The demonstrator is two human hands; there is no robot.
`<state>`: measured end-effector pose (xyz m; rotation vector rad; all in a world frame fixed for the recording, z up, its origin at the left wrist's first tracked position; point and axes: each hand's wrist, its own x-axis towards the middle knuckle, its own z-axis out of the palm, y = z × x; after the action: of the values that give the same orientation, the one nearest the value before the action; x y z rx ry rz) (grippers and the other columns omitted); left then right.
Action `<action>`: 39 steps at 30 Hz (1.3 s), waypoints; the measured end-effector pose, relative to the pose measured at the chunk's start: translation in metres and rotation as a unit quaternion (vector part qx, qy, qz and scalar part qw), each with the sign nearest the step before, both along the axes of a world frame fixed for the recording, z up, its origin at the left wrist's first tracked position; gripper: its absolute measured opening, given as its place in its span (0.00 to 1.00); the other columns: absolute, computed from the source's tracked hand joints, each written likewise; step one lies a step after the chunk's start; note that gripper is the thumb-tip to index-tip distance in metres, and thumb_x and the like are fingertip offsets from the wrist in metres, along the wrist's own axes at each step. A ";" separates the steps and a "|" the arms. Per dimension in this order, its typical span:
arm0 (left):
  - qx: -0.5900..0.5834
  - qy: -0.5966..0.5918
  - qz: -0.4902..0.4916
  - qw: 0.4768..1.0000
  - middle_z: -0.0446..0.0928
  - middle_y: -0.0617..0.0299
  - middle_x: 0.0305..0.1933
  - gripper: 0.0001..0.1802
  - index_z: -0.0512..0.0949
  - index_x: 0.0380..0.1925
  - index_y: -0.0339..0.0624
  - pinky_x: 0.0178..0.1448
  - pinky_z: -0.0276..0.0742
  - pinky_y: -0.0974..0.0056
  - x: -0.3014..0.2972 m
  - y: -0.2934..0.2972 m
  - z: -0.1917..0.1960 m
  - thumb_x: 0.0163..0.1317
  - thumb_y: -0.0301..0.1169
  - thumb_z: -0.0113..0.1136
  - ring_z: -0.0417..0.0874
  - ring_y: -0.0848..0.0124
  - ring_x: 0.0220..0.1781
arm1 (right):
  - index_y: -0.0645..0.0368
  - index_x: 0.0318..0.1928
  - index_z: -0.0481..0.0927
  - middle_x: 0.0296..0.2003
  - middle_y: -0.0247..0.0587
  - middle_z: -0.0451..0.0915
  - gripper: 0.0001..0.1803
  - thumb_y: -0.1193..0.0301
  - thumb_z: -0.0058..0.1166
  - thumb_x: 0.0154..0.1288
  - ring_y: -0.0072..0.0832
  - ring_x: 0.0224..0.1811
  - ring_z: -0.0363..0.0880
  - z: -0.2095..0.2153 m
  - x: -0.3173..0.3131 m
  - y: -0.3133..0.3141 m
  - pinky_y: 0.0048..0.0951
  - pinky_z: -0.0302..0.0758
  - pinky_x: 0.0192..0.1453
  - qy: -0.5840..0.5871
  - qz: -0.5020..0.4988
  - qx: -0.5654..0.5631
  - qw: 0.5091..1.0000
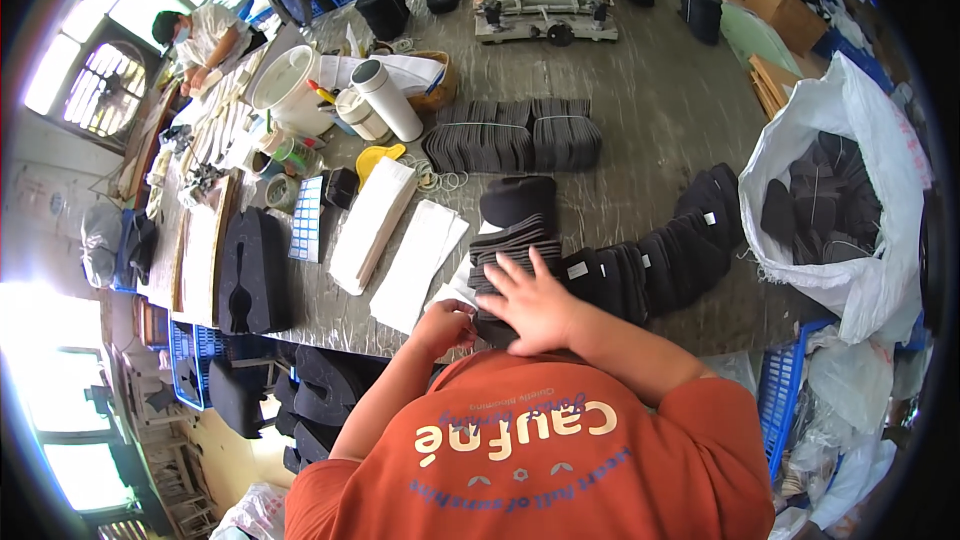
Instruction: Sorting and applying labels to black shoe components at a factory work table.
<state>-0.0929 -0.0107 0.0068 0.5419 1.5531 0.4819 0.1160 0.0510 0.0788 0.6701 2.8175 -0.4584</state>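
My right hand (530, 302) lies spread over a fanned stack of black fabric pads (512, 240) at the near edge of the table. Beside the stack's near left corner, my left hand (446, 328) has its fingers curled together. What they pinch, if anything, is too small to make out. A white sheet (458, 285) shows just beyond that hand. Behind the stack rests a single black rounded pad (518, 203). To the right, a curved row of black pads (650, 265) with small white labels leans along the table.
Tied bundles of black pads (510, 135) lie farther back. White paper strips (418, 265), a white bottle (386, 100) and a bucket (290, 90) stand left. A white sack (850, 285) of pads is at right. A metal clamping device (545, 15) sits far back. A person (208, 40) works far left.
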 end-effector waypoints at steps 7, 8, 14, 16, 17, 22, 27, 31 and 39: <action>-0.088 -0.234 0.193 0.949 0.62 0.68 0.17 0.11 0.74 0.40 0.37 0.18 0.53 0.69 -0.030 -0.035 -0.021 0.60 0.27 0.46 0.59 0.78 0.15 | 0.43 0.67 0.64 0.72 0.45 0.51 0.34 0.68 0.51 0.57 0.43 0.76 0.40 -0.048 0.003 -0.007 0.64 0.35 0.72 0.035 -0.104 0.046 0.993; -0.092 -0.232 0.191 0.949 0.62 0.68 0.17 0.11 0.74 0.40 0.37 0.18 0.53 0.69 -0.038 -0.044 -0.016 0.60 0.27 0.46 0.59 0.78 0.15 | 0.43 0.67 0.63 0.72 0.45 0.50 0.35 0.69 0.52 0.56 0.43 0.76 0.39 -0.045 0.002 -0.007 0.64 0.35 0.72 0.008 -0.105 0.037 0.994; 0.197 0.149 0.012 0.969 0.78 0.46 0.36 0.19 0.73 0.48 0.29 0.32 0.78 0.61 -0.059 0.005 0.060 0.58 0.24 0.45 0.81 0.62 0.28 | 0.42 0.69 0.59 0.72 0.45 0.46 0.39 0.66 0.57 0.55 0.46 0.76 0.37 -0.046 0.005 -0.014 0.65 0.35 0.71 0.045 -0.168 0.098 0.980; 0.293 0.571 -0.184 0.744 0.74 0.41 0.52 0.22 0.71 0.53 0.31 0.49 0.78 0.56 -0.072 0.033 0.059 0.57 0.27 0.56 0.80 0.52 0.45 | 0.42 0.68 0.60 0.71 0.47 0.48 0.45 0.62 0.66 0.48 0.47 0.75 0.39 -0.037 0.016 -0.031 0.66 0.38 0.70 0.178 -0.242 0.065 0.952; 0.293 0.569 -0.186 0.746 0.74 0.41 0.52 0.22 0.71 0.53 0.31 0.49 0.78 0.56 -0.069 0.035 0.060 0.57 0.27 0.56 0.80 0.52 0.45 | 0.44 0.68 0.59 0.70 0.50 0.49 0.52 0.59 0.72 0.40 0.48 0.75 0.40 -0.047 0.022 -0.042 0.67 0.40 0.69 0.225 -0.289 0.087 0.926; 0.400 0.388 -0.497 0.665 0.48 0.48 0.74 0.58 0.55 0.69 0.44 0.74 0.51 0.49 0.026 0.018 0.056 0.37 0.45 0.76 0.51 0.48 0.74 | 0.61 0.70 0.50 0.72 0.54 0.42 0.61 0.49 0.69 0.41 0.46 0.76 0.36 -0.103 0.077 -0.066 0.69 0.35 0.69 0.086 -0.451 0.097 0.883; 0.394 0.437 -0.454 0.669 0.43 0.47 0.75 0.58 0.50 0.69 0.40 0.75 0.44 0.47 0.046 0.014 0.004 0.41 0.42 0.75 0.43 0.47 0.76 | 0.51 0.68 0.61 0.72 0.41 0.47 0.48 0.57 0.68 0.45 0.36 0.76 0.39 -0.095 0.111 -0.049 0.66 0.36 0.71 0.004 -0.407 0.163 0.899; 0.383 0.409 -0.464 0.687 0.39 0.46 0.76 0.59 0.46 0.70 0.41 0.75 0.41 0.44 0.044 0.021 0.005 0.43 0.42 0.73 0.40 0.50 0.77 | 0.54 0.68 0.59 0.71 0.48 0.48 0.54 0.54 0.71 0.40 0.44 0.76 0.40 -0.079 0.110 -0.042 0.66 0.36 0.71 0.041 -0.443 0.138 0.885; 0.475 0.361 -0.457 0.660 0.55 0.48 0.68 0.64 0.53 0.68 0.41 0.72 0.49 0.46 0.029 0.016 0.006 0.30 0.45 0.78 0.51 0.50 0.73 | 0.58 0.72 0.41 0.72 0.52 0.44 0.76 0.57 0.80 0.24 0.51 0.75 0.41 -0.136 0.042 -0.038 0.46 0.46 0.75 0.442 -0.353 -0.163 0.808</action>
<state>-0.0635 0.0056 0.0124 2.4409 1.3587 0.2276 0.1583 0.0130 -0.0568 1.8012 2.9515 -1.7346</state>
